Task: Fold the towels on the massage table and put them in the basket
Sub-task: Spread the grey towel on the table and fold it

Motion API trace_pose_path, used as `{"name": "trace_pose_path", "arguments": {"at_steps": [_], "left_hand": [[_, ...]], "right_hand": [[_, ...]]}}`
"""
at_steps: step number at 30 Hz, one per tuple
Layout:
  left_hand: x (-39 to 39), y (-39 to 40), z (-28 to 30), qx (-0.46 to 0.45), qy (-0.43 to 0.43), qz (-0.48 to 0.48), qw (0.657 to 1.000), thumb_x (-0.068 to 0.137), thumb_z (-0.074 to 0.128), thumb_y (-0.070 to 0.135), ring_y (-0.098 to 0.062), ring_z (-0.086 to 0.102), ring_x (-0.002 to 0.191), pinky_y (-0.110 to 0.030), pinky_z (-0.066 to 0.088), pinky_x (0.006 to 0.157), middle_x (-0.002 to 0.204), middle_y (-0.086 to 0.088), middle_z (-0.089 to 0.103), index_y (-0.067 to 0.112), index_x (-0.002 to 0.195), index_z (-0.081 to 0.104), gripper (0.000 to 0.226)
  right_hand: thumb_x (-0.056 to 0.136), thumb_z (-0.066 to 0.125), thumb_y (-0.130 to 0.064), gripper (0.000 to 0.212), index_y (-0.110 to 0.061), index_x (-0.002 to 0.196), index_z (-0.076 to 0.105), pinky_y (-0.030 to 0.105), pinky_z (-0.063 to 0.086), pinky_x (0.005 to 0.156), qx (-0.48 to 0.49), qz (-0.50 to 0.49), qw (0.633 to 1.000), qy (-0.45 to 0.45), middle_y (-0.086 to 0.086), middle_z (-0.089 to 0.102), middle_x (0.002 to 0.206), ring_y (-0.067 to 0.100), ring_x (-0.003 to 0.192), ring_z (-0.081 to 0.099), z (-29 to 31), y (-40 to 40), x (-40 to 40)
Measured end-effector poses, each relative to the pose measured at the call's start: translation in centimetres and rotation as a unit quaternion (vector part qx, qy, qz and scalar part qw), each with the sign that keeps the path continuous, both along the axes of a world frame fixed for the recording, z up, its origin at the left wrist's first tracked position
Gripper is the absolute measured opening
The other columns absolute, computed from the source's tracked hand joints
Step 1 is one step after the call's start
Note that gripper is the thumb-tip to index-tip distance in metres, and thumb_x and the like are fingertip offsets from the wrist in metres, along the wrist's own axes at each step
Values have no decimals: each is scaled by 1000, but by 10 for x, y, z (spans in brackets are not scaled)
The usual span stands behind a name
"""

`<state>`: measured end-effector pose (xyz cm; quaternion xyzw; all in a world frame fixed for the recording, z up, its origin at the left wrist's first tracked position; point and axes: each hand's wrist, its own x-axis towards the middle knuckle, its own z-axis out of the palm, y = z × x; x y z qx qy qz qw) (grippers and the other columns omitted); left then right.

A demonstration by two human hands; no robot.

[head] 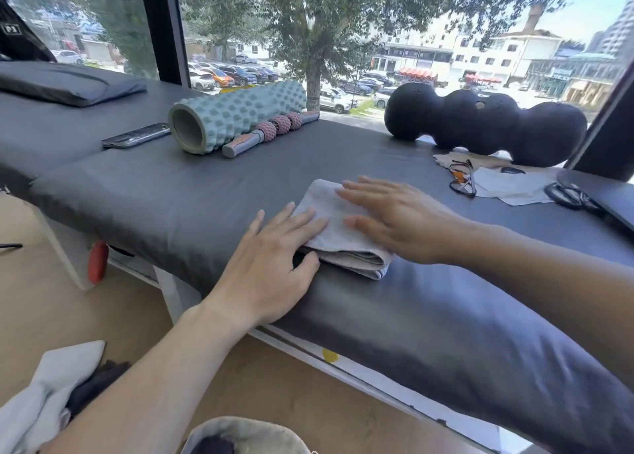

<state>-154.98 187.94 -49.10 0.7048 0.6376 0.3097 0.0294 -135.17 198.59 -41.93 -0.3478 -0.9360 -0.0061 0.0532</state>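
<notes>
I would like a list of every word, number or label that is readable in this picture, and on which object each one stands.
"P3" (perhaps "PS"): white tag on the black item at the top left edge.
Signs on the buildings outside the window: too small and blurred to read.
Folded towel, foam roller, phone: no text visible.

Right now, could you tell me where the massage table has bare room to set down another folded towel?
The widest bare patch lies left of the folded towel, between the left hand and the foam roller. The near edge right of the right hand is also bare. It is crowded far right, around the glasses, cloths and black peanut roller.
</notes>
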Motion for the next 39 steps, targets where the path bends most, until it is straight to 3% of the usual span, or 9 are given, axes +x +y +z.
{"name": "trace_pose_path", "arguments": {"at_steps": [2, 5, 10, 17, 22, 26, 31, 35, 39], "left_hand": [[0, 0, 0, -7, 14, 14, 1000, 89, 37, 43, 1, 15, 151, -36, 3, 127, 159, 23, 32, 39, 151, 41, 62], [1, -1, -2, -19, 10, 20, 1000, 88, 38, 44, -1, 19, 151, -36, 4, 126, 159, 24, 32, 39, 151, 38, 64], [1, -2, -1, -34, -8, 14, 999, 86, 38, 44, -1, 15, 152, -36, 3, 126, 160, 23, 31, 38, 153, 35, 67], [-1, 3, 3, -10, -8, 8, 1000, 96, 53, 28, -4, 19, 151, -35, 8, 126, 157, 19, 39, 35, 149, 42, 55], [-7, 7, 8, 23, -23, 11, 999, 91, 67, 29, -8, 30, 148, -35, 15, 125, 146, 13, 54, 34, 136, 56, 47], [-11, -4, 32, 75, -89, -8, 993, 82, 81, 28, -8, 60, 119, -32, 43, 107, 114, 14, 72, 34, 108, 67, 30], [-5, -26, 78, 83, -406, -118, 903, 78, 75, 41, -13, 74, 88, -29, 57, 78, 96, 3, 79, 21, 103, 72, 32], [1, -12, 66, 0, -432, -58, 900, 74, 81, 56, -19, 68, 64, -37, 50, 65, 74, -7, 76, 19, 88, 65, 43], [10, -1, 44, 27, -420, 25, 907, 69, 71, 68, -19, 55, 64, -43, 44, 62, 72, -12, 71, 12, 89, 60, 61]], "right_hand": [[104, 24, -55, 62, -35, 160, 5, 23, -7, 122, -89, 12, 993, -77, -14, -1, 167, 0, 152, -9, -16, 10, 7], [101, 20, -57, 65, -35, 159, -1, 21, -14, 119, -124, 8, 990, -71, -16, -10, 166, -4, 148, -17, -17, 11, 11], [94, 36, -69, 70, -36, 156, 29, 30, 17, 123, -15, 15, 1000, 0, -18, 25, 162, 3, 150, 19, -3, -41, 1], [84, 55, -33, 80, -41, 155, 20, 33, 43, 99, 34, -37, 995, -86, -21, 30, 159, 12, 140, 40, 0, -51, -3], [83, 54, -25, 44, -42, 124, 51, 35, 45, 72, 86, -58, 995, 15, -10, 68, 112, 27, 99, 63, 0, -40, -7], [88, 63, -19, 21, -32, 103, 60, 35, 50, 71, -47, -3, 977, 209, -10, 68, 84, 16, 79, 61, 25, -35, 9], [83, 70, -27, 18, -23, 101, 70, 33, 44, 67, -397, -2, 820, 413, -1, 65, 87, 18, 81, 61, 54, -26, 15], [80, 70, -54, 48, -24, 117, 71, 40, 44, 82, -503, -18, 824, 262, 15, 71, 103, 25, 89, 65, 52, -21, 16], [79, 81, -38, 53, -29, 127, 62, 42, 50, 105, -404, -46, 904, 130, -2, 76, 111, 16, 104, 72, 46, -24, 10]]}}
